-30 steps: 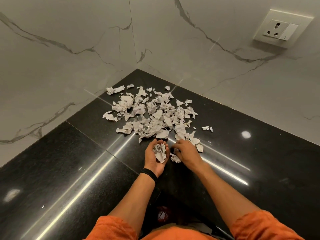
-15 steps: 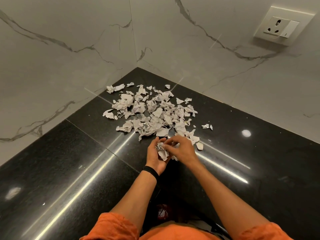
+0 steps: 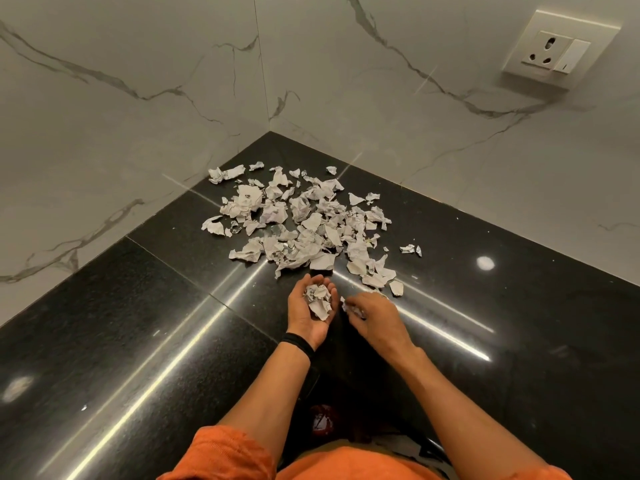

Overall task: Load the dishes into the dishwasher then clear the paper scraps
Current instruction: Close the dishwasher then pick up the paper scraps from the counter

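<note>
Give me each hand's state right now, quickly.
Left hand: cupped palm-up, holding crumpled white printed paper scraps.
Right hand: fingers curled, pinching a small white paper scrap.

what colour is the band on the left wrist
Black. The wristband shows best in the head view, just below the left hand cupping paper scraps.

One scrap pile (image 3: 304, 223), its pieces too many to count. Right of the pile, two stray scraps (image 3: 407, 248). Just nearer than the pile, two hands, a left hand (image 3: 302, 318) and a right hand (image 3: 377, 317), and one wristband (image 3: 298, 342). Up right of the pile, one socket (image 3: 557, 50).
</note>
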`<state>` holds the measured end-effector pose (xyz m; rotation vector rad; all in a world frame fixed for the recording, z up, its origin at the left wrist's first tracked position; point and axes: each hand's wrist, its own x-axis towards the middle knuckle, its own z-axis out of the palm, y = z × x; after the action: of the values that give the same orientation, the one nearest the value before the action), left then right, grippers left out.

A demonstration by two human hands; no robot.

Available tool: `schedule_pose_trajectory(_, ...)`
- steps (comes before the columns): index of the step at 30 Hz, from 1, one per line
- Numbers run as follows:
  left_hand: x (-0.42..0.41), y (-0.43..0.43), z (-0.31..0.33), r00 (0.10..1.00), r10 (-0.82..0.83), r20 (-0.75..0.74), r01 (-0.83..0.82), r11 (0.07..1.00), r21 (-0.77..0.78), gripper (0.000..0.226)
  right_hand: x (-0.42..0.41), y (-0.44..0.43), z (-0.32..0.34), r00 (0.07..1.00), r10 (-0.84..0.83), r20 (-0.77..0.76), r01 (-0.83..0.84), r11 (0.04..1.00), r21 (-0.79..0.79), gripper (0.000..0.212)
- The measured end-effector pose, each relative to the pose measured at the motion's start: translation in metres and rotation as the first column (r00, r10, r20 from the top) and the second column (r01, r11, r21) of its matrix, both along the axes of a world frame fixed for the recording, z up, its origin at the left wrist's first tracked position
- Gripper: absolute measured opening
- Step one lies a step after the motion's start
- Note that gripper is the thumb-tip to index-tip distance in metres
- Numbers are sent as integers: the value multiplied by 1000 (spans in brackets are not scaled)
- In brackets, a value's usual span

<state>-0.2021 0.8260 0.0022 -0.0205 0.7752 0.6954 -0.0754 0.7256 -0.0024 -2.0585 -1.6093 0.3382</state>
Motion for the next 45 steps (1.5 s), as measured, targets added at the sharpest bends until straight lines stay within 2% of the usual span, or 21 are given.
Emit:
schedule_pose_trajectory(3, -1, -1, 1, 1000, -6, -23, 6, 1000, 7, 24, -1, 2, 15, 936, -225, -270, 261, 960, 104, 12)
schedule_pose_trajectory(6, 2, -4, 0, 998, -41, -41, 42, 999, 35, 25, -3, 11, 36, 881, -207, -426, 292, 945, 144, 17)
schedule_pose_trajectory(8, 6, -7, 2, 995, -97, -23, 98, 993, 64, 27, -10, 16, 46, 876, -148, -458, 223, 968, 113, 18)
schedule_pose_trajectory(12, 10, -12, 12, 989, -149, -1, 149, 987, 67, 34, -26, 23, 37, 946, -81, -313, 92, 996, 18, 20)
schedule_pose_trajectory(14, 10, -13, 10, 988, -154, -24, 155, 986, 62, 33, -27, 22, 34, 939, -45, -341, 60, 998, 36, 18)
schedule_pose_trajectory(16, 10, -12, 4, 991, -134, -16, 135, 989, 61, 29, -23, 19, 38, 886, -54, -460, 96, 993, 70, 14)
schedule_pose_trajectory(18, 10, -11, 1, 994, -108, 23, 107, 994, 37, 28, -11, 15, 39, 854, -142, -500, 222, 969, 104, 11)
schedule_pose_trajectory(20, 10, -12, 2, 994, -81, 70, 82, 997, -8, 31, 6, 10, 37, 858, -256, -445, 336, 936, 108, 10)
schedule_pose_trajectory(22, 11, -12, 3, 995, -51, 87, 55, 998, -35, 33, 22, 3, 29, 892, -309, -329, 347, 936, 61, 15)
schedule_pose_trajectory(25, 13, -12, 2, 996, -46, 70, 49, 998, -32, 30, 35, -11, 10, 988, -156, -18, 154, 984, -93, 31)
schedule_pose_trajectory(27, 15, -12, 1, 997, -52, 49, 53, 998, -21, 29, 32, -21, -3, 994, -61, 88, 73, 987, -145, 30)
schedule_pose_trajectory(31, 16, -13, 0, 996, -93, 2, 93, 996, 14, 24, 23, -32, -7, 989, -105, 103, 108, 994, -18, 21)
schedule_pose_trajectory(33, 18, -14, -1, 993, -116, -28, 116, 993, 20, 23, 20, -34, 1, 971, -230, -58, 233, 972, 44, 20)
schedule_pose_trajectory(35, 21, -17, -3, 990, -138, -40, 139, 990, 23, 22, 17, -28, 14, 904, -336, -264, 370, 925, 91, 18)
schedule_pose_trajectory(38, 27, -22, -1, 985, -167, -39, 169, 984, 52, 19, 11, -13, 32, 849, -333, -410, 437, 879, 191, 17)
schedule_pose_trajectory(39, 30, -24, 0, 983, -181, -39, 184, 980, 71, 19, 7, -8, 37, 864, -306, -399, 413, 884, 217, 16)
schedule_pose_trajectory(41, 33, -26, 3, 979, -204, -29, 206, 974, 96, 24, -1, -1, 42, 936, -226, -271, 290, 931, 223, 17)
schedule_pose_trajectory(43, 36, -24, 6, 982, -191, 3, 190, 977, 101, 28, -8, 2, 38, 989, -130, -67, 139, 980, 140, 21)
schedule_pose_trajectory(45, 35, -23, 9, 987, -159, 2, 158, 983, 90, 34, -12, 4, 31, 997, -61, 52, 58, 996, 68, 24)
